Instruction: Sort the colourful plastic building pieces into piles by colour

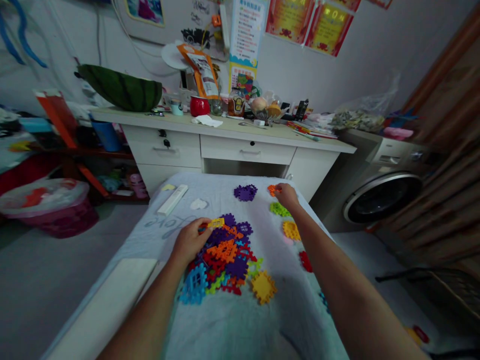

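My left hand (192, 241) is closed on a yellow plastic building piece (216, 223) with notched edges, at the upper left of a mixed heap. In that heap lie purple pieces (237, 268), orange pieces (223, 251), a light blue window-shaped piece (195, 284) and several red ones. At the far right of the cloth, my right hand (288, 196) pinches an orange piece (272, 190) at the table surface. Below it run a lime green piece (279, 209), a yellow one (291, 230) and a red one (305, 261), the last partly behind my right forearm.
A purple group (245, 192) lies at the cloth's far side, and a yellow piece (263, 287) sits right of the heap. A long white box (173, 200) rests at the far left. Beyond stand a white desk (225, 131) and a washing machine (378, 180).
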`<state>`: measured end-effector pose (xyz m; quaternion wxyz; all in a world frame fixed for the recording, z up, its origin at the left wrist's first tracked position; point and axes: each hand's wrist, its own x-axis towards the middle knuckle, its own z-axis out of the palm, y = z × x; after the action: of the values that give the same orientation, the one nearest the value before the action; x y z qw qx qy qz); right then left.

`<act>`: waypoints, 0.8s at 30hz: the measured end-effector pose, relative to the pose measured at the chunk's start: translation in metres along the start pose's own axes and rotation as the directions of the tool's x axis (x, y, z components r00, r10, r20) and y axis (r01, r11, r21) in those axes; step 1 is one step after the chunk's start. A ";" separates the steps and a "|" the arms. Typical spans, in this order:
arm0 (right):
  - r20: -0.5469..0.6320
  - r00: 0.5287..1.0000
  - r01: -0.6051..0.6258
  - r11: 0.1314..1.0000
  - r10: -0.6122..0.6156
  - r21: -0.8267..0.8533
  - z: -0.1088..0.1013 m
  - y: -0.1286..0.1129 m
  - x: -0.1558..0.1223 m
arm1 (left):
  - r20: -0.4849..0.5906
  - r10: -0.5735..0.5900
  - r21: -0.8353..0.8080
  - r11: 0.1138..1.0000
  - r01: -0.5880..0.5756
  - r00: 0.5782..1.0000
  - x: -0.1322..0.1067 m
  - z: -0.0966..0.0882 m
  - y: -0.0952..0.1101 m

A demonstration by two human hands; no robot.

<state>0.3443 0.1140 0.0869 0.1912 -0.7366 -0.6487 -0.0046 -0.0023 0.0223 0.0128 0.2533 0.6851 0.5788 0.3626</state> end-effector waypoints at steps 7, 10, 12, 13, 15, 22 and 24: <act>0.268 0.886 0.292 0.904 -0.379 0.313 0.002 -0.051 -0.072 | 0.006 0.011 0.001 1.000 -0.011 1.000 -0.001 0.001 -0.002; 0.342 0.853 0.310 0.910 -0.394 0.275 0.015 -0.058 -0.088 | 0.014 0.007 0.001 1.000 -0.008 1.000 -0.001 0.001 -0.004; 0.376 0.825 0.340 0.902 -0.422 0.267 0.023 -0.058 -0.093 | 0.014 0.001 0.000 1.000 -0.001 1.000 -0.001 0.001 -0.004; 0.385 0.809 0.361 0.892 -0.444 0.270 0.026 -0.058 -0.093 | 0.011 -0.003 -0.001 1.000 0.003 1.000 -0.001 0.001 -0.004; 0.386 0.785 0.400 0.872 -0.485 0.281 0.029 -0.056 -0.094 | 0.003 -0.012 -0.001 1.000 0.012 1.000 -0.001 0.001 -0.002; 0.365 0.849 0.219 0.883 -0.382 0.415 0.030 -0.051 -0.094 | -0.009 -0.011 0.001 1.000 0.011 1.000 -0.001 0.000 0.001; 0.374 0.871 0.102 0.860 -0.320 0.499 0.033 -0.048 -0.094 | -0.005 -0.006 -0.010 1.000 0.006 1.000 -0.001 0.000 0.000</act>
<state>0.2756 0.0375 0.0457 0.2067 -0.5725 -0.7357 0.2972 -0.0019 0.0212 0.0126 0.2562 0.6813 0.5797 0.3663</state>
